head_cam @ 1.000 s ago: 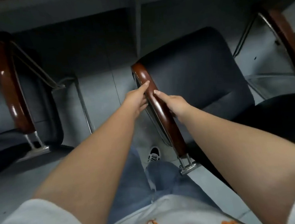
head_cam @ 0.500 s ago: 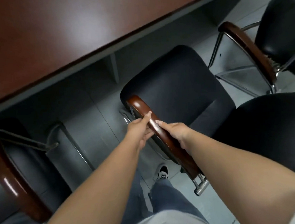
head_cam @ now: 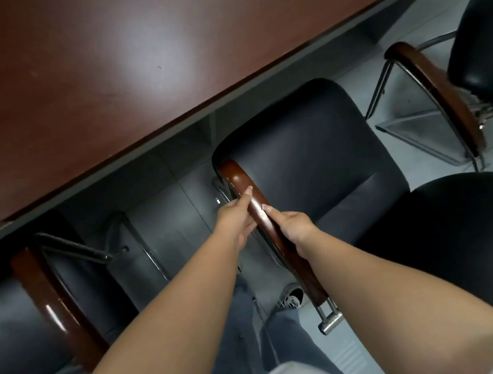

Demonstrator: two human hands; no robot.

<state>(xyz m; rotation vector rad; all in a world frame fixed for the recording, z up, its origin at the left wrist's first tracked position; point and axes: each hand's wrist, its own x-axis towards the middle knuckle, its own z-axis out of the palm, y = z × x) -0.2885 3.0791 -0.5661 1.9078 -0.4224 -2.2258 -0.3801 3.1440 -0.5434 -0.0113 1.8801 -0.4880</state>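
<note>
Red-brown worktop (head_cam: 113, 79) fills upper left. Black padded chair (head_cam: 311, 158) sits partly tucked under its edge. Near armrest (head_cam: 238, 178): glossy brown wood, curved, on chrome frame (head_cam: 327, 316). Left hand (head_cam: 236, 217) and right hand (head_cam: 294, 226) grip it from either side, thumbs on top.

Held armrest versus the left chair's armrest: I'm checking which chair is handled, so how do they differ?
The held armrest is gripped by the left hand and right hand; the left chair's armrest is untouched. The held armrest's metal bracket shows at its near end; the other's is hidden. Both are glossy brown wood.
</note>
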